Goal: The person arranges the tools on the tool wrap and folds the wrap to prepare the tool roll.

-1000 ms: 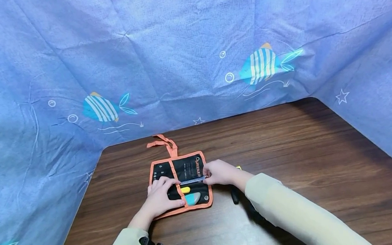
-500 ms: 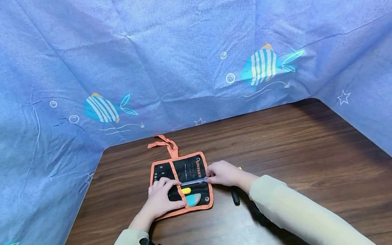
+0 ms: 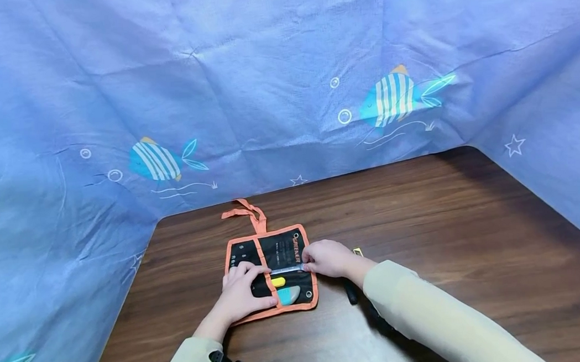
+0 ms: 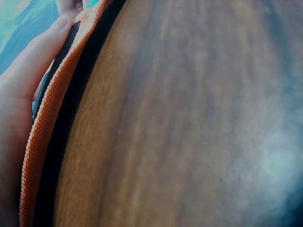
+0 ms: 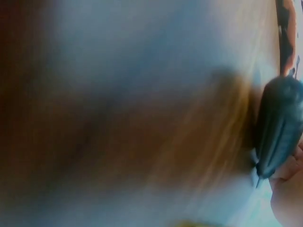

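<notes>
A black tool pouch (image 3: 283,245) with orange trim lies unfolded on the table. My left hand (image 3: 242,294) rests on it, thumb and index finger spread along the orange pocket edge. In the left wrist view the thumb (image 4: 40,56) lies beside the orange trim (image 4: 57,99). With its fingertips my right hand (image 3: 327,257) pinches the right end of a slim silver tool (image 3: 286,270); the tool's left end meets the pocket edge by my left index finger. Below it, a yellow piece (image 3: 278,282) and a turquoise-and-grey piece (image 3: 290,295) stick out of the pockets.
A black handle (image 3: 350,291) lies under my right forearm, also seen as a ridged black handle (image 5: 279,127) in the right wrist view. Something yellow (image 3: 357,251) shows behind that wrist. Orange ties (image 3: 252,214) trail behind the pouch. A blue fish-print cloth (image 3: 265,94) surrounds the table.
My right hand drew slightly right with the silver tool, then came back left toward the pocket edge. The left hand stays on the pouch. The whole view has shifted a little.
</notes>
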Demonstrator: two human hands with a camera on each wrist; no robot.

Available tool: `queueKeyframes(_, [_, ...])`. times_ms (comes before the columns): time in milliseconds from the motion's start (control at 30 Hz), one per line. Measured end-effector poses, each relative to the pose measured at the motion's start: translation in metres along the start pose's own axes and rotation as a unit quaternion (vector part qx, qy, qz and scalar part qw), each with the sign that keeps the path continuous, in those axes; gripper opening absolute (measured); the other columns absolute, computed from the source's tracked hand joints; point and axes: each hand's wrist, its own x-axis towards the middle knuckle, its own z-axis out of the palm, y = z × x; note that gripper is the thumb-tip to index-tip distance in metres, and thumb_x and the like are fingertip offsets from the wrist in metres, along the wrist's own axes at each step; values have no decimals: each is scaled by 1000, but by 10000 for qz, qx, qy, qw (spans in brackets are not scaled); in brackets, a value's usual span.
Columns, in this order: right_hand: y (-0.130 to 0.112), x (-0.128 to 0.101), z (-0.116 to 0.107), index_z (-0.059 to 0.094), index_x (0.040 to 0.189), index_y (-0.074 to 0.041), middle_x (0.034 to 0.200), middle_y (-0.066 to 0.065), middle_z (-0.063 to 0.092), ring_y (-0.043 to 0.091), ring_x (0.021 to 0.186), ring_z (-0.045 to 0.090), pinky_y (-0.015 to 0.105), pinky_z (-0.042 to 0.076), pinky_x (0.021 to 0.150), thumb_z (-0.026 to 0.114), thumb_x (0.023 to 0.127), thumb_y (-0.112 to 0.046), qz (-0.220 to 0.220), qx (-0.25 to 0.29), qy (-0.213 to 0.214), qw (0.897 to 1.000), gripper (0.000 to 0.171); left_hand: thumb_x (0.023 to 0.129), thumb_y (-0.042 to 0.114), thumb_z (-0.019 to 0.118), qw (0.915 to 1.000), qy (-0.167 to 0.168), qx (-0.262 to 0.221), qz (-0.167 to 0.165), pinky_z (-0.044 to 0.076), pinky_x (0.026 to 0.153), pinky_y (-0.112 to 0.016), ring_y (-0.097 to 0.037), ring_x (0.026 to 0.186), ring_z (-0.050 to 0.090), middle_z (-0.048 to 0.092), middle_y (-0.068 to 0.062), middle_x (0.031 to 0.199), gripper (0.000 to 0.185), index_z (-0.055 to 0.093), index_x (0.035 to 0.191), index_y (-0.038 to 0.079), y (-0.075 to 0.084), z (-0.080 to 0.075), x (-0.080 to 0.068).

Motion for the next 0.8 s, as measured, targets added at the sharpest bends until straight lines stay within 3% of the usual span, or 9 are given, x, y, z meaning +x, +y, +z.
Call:
queueKeyframes(233, [-5, 4, 1, 67, 92, -19, 84, -9, 61, 7, 71, 52, 32, 46, 69, 65, 88, -31, 20, -246, -45, 9997, 13, 63, 68, 71, 10000, 31, 40, -36, 24, 92, -52, -22, 106, 35, 44, 8, 110, 63, 60, 117, 37, 0, 1, 0])
queueKeyframes(800, [-9, 1, -6, 65, 82, -19, 76, -10, 58, 8, 67, 51, 32, 45, 65, 67, 87, -27, 189, -439, -257, 9985, 9, 64, 70, 69, 9998, -31, 120, 158, 26, 90, -48, -22, 105, 34, 44, 8, 109, 65, 60, 118, 35, 1, -1, 0])
